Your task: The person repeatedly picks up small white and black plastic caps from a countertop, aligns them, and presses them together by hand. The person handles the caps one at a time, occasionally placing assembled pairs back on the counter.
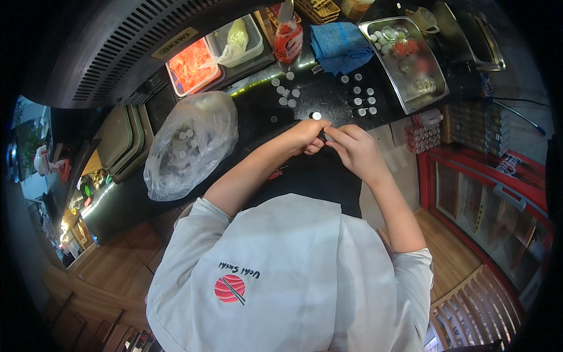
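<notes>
My left hand (306,136) and my right hand (355,150) meet at the counter's near edge, fingers pinched together. Between them is a small dark container with a pale cap (326,136), mostly covered by my fingers. Just beyond my left hand stands another small container with a white cap (316,116). Several loose round white caps (282,92) lie to the far left of it. To the right, several small dark capped containers (357,102) stand in loose rows. A clear plastic bag (220,126) holding more small round pieces lies left of my left forearm.
A metal tray (433,98) with small clear tubs stands at the right. Behind are a blue cloth (340,44), a red sauce bottle (288,42) and a tub of orange-pink food (192,66). Dark green trays (120,141) lean at the left; a red-framed glass cabinet (487,202) is right.
</notes>
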A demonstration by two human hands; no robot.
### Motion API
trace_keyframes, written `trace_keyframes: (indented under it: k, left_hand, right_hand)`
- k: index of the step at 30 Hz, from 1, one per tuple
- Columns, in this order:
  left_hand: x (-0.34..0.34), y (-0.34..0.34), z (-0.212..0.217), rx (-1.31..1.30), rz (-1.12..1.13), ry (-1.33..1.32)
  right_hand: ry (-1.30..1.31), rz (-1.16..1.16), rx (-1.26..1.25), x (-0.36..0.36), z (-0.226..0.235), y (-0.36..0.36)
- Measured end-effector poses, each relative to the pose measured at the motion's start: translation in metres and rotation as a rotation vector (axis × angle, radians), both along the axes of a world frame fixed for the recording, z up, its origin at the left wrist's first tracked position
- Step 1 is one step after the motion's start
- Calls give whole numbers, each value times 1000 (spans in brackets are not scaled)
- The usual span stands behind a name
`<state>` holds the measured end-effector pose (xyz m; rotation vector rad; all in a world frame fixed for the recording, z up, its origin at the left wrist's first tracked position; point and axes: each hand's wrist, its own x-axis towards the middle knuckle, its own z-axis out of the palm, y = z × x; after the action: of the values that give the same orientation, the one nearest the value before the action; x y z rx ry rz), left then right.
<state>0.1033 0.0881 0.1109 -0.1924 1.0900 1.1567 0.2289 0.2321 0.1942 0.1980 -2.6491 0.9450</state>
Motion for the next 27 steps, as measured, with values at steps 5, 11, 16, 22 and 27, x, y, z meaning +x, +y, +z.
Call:
trace_keyframes:
  k: [5,11,16,22,27]
  left_hand:
    - [21,9,-1,-29,57,540]
    - [20,-4,9,215,43,1495]
    - [-20,-16,-13,120,-8,1811]
    - [-45,-50,-80,-204,-513,2031]
    - [-45,-55,-101,-196,-565,2039]
  right_hand:
    - [-108,-193,-183,7,-6,-8]
    - [-555,-502,-1162,5,-37,-12]
    - [-193,-512,-340,3,-53,5]
    - [-410,-485,-172,9,-100,24]
    - [-370,-458,-191,2,-133,14]
